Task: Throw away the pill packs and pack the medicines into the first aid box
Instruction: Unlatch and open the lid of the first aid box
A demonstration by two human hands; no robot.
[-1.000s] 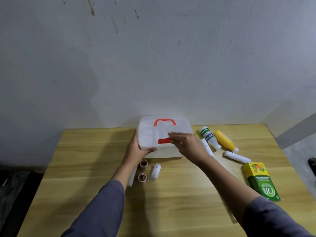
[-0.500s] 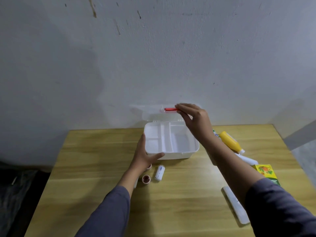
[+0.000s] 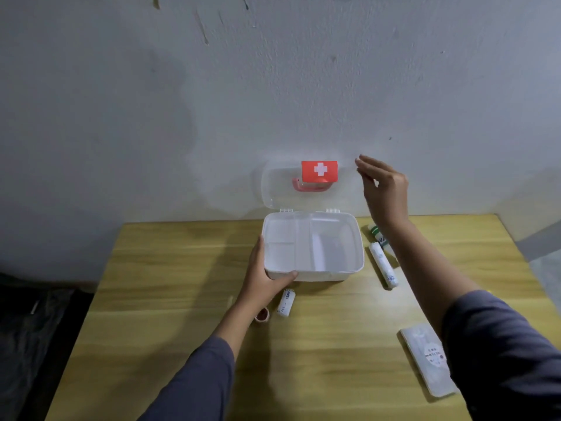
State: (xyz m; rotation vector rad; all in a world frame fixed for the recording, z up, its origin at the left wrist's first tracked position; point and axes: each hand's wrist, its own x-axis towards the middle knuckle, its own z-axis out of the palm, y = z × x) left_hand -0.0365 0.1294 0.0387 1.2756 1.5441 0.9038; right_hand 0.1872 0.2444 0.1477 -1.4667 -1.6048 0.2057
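Observation:
The white first aid box (image 3: pixel 358 270) stands open at the back of the wooden table (image 3: pixel 170 293). Its clear lid (image 3: pixel 279 189), with a red cross latch, leans upright against the wall. A divided white tray fills the box. My left hand (image 3: pixel 264 275) grips the box's front left corner. My right hand (image 3: pixel 384 185) hovers to the right of the lid, fingers apart, holding nothing. A small white roll (image 3: pixel 287 302) and a brown tape roll (image 3: pixel 262 315) lie in front of the box. A long white tube (image 3: pixel 383 265) and a green-and-white bottle (image 3: pixel 377 233) lie to its right.
A flat clear plastic case (image 3: pixel 425 357) lies near the table's right front, partly under my right sleeve. The grey wall rises directly behind the table. Dark floor and a black bag show at the left.
The lid has swung fully up and now rests against the wall. My right hand has let go of the red latch and moved off to the right. My left hand stays on the box.

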